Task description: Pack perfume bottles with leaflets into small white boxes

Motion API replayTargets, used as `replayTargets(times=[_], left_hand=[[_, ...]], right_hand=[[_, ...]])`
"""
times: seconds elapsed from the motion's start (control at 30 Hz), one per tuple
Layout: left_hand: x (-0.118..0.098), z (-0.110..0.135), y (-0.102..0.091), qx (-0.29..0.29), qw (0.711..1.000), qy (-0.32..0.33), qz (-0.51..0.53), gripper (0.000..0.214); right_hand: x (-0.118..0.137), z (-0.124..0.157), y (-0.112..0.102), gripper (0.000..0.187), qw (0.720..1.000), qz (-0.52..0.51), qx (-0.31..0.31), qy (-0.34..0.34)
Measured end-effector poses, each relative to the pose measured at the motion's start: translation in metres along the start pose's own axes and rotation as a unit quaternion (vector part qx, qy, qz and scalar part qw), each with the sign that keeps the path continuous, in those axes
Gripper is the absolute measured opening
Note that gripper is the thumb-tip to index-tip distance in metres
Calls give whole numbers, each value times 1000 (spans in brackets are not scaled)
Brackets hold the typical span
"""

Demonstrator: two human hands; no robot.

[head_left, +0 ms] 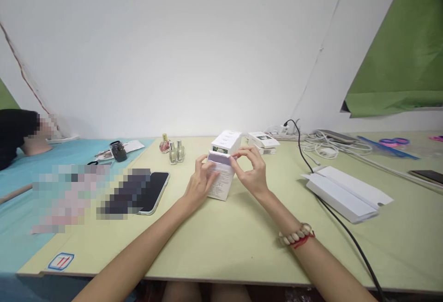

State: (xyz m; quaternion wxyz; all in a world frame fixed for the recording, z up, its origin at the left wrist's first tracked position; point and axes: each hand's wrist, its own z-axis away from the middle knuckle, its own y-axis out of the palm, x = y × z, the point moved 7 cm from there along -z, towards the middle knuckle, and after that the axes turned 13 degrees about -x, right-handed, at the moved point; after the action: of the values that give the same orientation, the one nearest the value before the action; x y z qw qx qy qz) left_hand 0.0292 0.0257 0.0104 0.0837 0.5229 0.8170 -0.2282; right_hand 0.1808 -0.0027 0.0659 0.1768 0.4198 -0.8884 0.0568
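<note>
Front edge of the table (204, 242) runs across the bottom of the view, a sticker with red marks (61, 261) at its left; pale tabletop shows between the forearms and on up to the held box; beaded bracelet (296, 236) on the right wrist.

Right side, folded white carton (341, 196) lies flattish, black cable (349, 235) running alongside; left side, phone (157, 196), partly blurred.

Small white box (221, 186) in mid-table, between both hands, tilted; lines of fine print on the near face; top end open, greyish-purple panel at the mouth; contents hidden.

Left hand (199, 182) grips its left side, thumb across the print; right hand (254, 172) pinches the upper right corner between thumb and forefinger, other fingers curled.

Beyond, two slim glass bottles (173, 155), pale liquid inside, silvery caps; rounder bottle (164, 145) behind, reddish within, gold-toned cap; dark jar (118, 151) on blue cloth (20, 209), filling unclear; white packaging (228, 140) just behind the held box; more white boxes (263, 141) to its right, near the wall.
</note>
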Motion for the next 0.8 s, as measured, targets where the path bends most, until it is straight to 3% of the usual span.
replayTargets(times=[0.17,0.43,0.67,0.8], left_hand=[[-1,-1,-1,7,1000,-13,-14,28],[5,-2,2,5,999,-48,-21,19],[5,6,5,15,995,-92,-20,18],[2,9,4,-1,992,-121,25,28]], right_hand=[[0,7,4,6,999,28,15,-26],[6,14,5,2,989,58,28,-131],[6,20,11,2,991,51,46,-115],[10,19,12,8,992,30,58,-113]])
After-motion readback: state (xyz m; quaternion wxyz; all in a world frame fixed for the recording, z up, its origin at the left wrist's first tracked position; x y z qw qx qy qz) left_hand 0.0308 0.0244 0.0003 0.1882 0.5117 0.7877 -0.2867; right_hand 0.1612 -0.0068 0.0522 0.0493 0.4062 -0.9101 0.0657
